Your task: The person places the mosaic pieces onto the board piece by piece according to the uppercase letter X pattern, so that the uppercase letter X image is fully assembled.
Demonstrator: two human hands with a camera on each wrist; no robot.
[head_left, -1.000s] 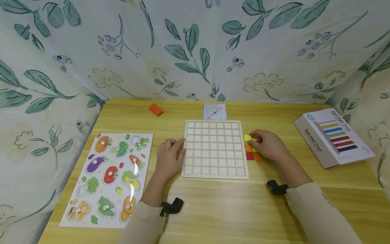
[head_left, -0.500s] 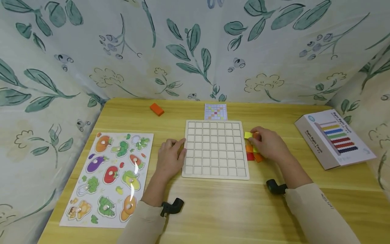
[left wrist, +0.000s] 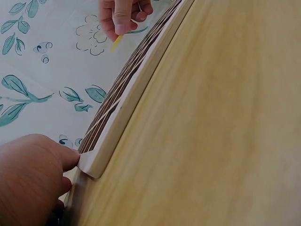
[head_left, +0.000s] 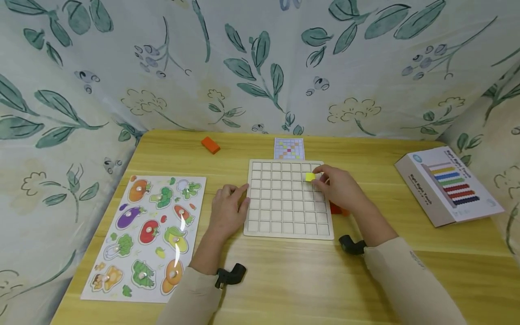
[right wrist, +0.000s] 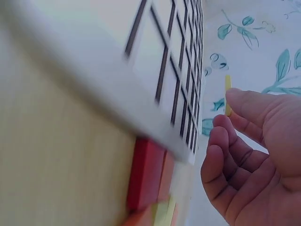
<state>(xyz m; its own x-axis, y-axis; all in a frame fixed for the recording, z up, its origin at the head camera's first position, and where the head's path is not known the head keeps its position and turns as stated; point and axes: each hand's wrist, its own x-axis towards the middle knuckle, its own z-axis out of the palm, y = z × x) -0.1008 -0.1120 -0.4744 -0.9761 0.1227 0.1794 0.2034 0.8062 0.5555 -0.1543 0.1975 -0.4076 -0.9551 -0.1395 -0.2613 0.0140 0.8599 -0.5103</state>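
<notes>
A wooden grid board [head_left: 288, 214] lies flat on the table, its square cells bare where they show. Over its upper right part, my right hand [head_left: 343, 187] pinches a yellow square tile [head_left: 310, 177] between thumb and fingertips. The right wrist view shows that yellow tile [right wrist: 228, 94] edge-on and raised above the board. My left hand [head_left: 228, 210] rests at the board's left edge, index finger and thumb touching it. In the left wrist view the thumb [left wrist: 66, 155] lies against the board's corner. Red tiles [right wrist: 146, 174] and orange and yellow ones sit beside the right edge, partly hidden by my right hand.
A small pattern card [head_left: 289, 149] lies behind the board. An orange block [head_left: 210, 145] is at the back left. The vegetable peg puzzle [head_left: 154, 257] covers the left side, and a white box [head_left: 451, 185] stands at the right. Patterned cloth hangs behind the table.
My right hand has picked a yellow tile from the group at the right and carried it left over the board. The left hand stays at the board's edge.
</notes>
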